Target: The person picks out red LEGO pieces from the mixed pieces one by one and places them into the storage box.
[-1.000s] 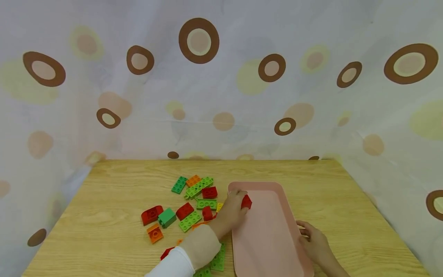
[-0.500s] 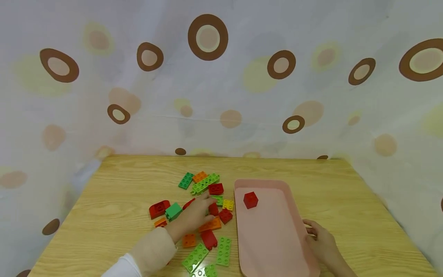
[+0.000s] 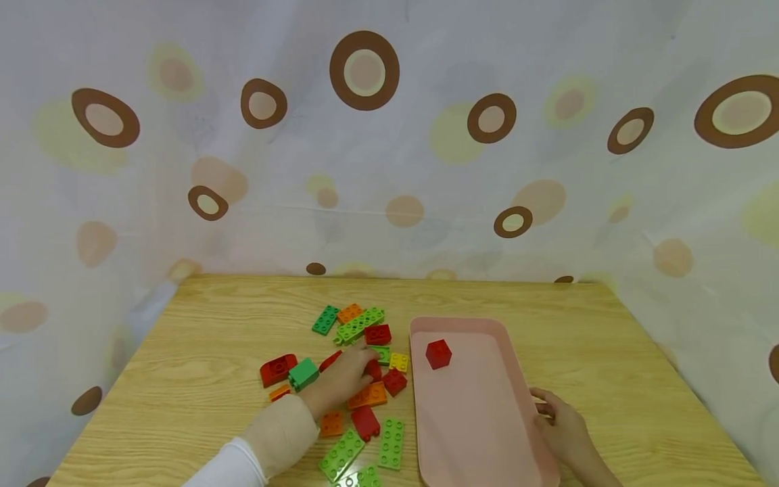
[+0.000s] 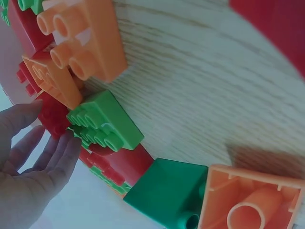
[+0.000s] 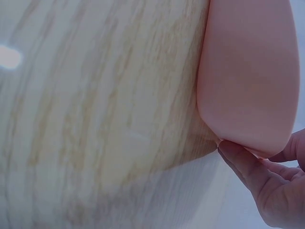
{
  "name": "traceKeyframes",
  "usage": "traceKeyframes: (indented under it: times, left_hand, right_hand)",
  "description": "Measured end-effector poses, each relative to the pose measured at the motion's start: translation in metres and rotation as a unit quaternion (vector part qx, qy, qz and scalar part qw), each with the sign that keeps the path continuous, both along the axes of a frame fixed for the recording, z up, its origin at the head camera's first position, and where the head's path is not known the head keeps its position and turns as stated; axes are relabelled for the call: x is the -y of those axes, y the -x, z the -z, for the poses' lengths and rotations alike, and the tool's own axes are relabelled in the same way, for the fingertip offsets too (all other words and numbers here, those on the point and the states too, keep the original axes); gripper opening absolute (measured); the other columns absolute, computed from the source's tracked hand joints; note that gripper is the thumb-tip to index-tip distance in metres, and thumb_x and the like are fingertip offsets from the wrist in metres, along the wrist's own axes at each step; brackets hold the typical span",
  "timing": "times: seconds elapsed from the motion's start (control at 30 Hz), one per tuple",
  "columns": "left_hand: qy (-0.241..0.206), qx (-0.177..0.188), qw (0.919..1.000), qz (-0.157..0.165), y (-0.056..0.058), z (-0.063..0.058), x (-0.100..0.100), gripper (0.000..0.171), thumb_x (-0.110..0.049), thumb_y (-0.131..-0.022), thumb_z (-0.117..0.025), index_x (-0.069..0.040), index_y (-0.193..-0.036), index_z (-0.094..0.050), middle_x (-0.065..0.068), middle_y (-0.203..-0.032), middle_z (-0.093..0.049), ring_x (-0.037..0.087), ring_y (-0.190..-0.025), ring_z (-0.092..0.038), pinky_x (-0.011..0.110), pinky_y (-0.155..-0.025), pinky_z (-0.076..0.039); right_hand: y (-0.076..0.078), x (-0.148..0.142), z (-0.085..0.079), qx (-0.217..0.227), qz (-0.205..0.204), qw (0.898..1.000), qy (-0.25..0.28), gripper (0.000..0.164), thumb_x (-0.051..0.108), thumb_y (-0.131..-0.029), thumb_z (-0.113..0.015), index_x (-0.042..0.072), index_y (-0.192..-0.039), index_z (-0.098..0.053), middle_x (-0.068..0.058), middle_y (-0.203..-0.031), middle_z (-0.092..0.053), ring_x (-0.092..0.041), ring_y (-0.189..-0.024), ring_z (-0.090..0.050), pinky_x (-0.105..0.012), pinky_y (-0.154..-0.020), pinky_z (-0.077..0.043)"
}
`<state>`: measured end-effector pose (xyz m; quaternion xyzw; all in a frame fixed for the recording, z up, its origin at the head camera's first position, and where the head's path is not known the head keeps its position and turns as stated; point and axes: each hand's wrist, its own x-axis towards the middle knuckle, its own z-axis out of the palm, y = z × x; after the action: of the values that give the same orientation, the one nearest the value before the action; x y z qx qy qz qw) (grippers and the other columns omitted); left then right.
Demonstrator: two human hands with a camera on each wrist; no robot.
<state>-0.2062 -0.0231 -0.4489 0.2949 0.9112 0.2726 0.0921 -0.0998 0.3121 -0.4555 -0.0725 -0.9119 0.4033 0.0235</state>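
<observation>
In the head view my left hand [image 3: 343, 375] is down among the bricks, its thumb and fingers around a small red brick [image 3: 372, 370]. The left wrist view shows that red brick [image 4: 53, 114] between thumb and fingertips, partly hidden by the fingers. My right hand [image 3: 562, 429] grips the right side of a pink tray [image 3: 481, 426]; in the right wrist view its fingers [image 5: 243, 160] pinch the tray's edge [image 5: 252, 71]. One red brick [image 3: 439, 354] sits inside the tray, near its far left corner.
Several loose toy bricks lie left of the tray, among them a teal brick [image 3: 303, 373], a yellow brick [image 3: 398, 362], an orange brick [image 3: 368, 395] and a light green brick [image 3: 391, 443]. A patterned cloth [image 3: 389, 149] hangs behind the wooden table [image 3: 231, 325].
My left hand has let go of a red brick in the tray and moved left to the pile, onto another red brick. The right hand has stayed at the tray's side.
</observation>
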Motion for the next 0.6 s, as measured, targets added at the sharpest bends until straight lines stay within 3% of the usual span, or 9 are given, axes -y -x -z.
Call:
traceKeyframes:
  times: [0.17,0.27,0.4,0.6]
  left_hand:
    - [-0.005,0.005,1.0000,0.002,-0.0009,0.0015,-0.0005,0.033,-0.001,-0.080,-0.058,0.001,-0.112,-0.052,0.030,-0.131,-0.034,0.035,-0.117,-0.035,0.043,-0.090,-0.038]
    - [-0.005,-0.010,0.9999,0.006,-0.0013,0.0012,-0.0013,0.031,-0.003,-0.081,-0.058,0.001,-0.111,-0.053,0.026,-0.127,-0.039,0.032,-0.113,-0.041,0.040,-0.088,-0.041]
    - [-0.011,-0.045,0.9988,0.018,-0.0004,-0.0010,-0.0026,0.030,-0.003,-0.080,-0.059,0.000,-0.110,-0.054,0.016,-0.111,-0.049,0.023,-0.096,-0.050,0.031,-0.079,-0.046]
    - [-0.032,-0.075,0.9963,0.028,0.0020,-0.0077,-0.0048,0.030,-0.002,-0.080,-0.060,0.002,-0.109,-0.054,0.011,-0.100,-0.049,0.017,-0.083,-0.051,0.023,-0.072,-0.046]
  right_hand:
    - [-0.0022,-0.0002,0.0008,0.003,0.002,1.000,0.000,0.039,-0.010,-0.077,-0.048,-0.008,-0.115,-0.046,-0.026,-0.092,-0.061,-0.021,-0.074,-0.060,-0.029,-0.057,-0.050]
    - [-0.0023,-0.0010,0.0006,0.003,-0.001,1.000,-0.004,0.039,-0.010,-0.077,-0.048,-0.008,-0.116,-0.046,-0.026,-0.093,-0.061,-0.024,-0.076,-0.060,-0.031,-0.058,-0.050]
    - [-0.0021,-0.0013,-0.0002,0.002,-0.004,1.000,-0.002,0.039,-0.009,-0.077,-0.048,-0.009,-0.116,-0.045,-0.028,-0.094,-0.060,-0.028,-0.078,-0.060,-0.033,-0.059,-0.051]
    - [-0.0003,-0.0008,0.0008,-0.002,-0.006,1.000,0.002,0.038,-0.009,-0.078,-0.049,-0.009,-0.116,-0.045,-0.028,-0.094,-0.060,-0.029,-0.079,-0.060,-0.033,-0.059,-0.051]
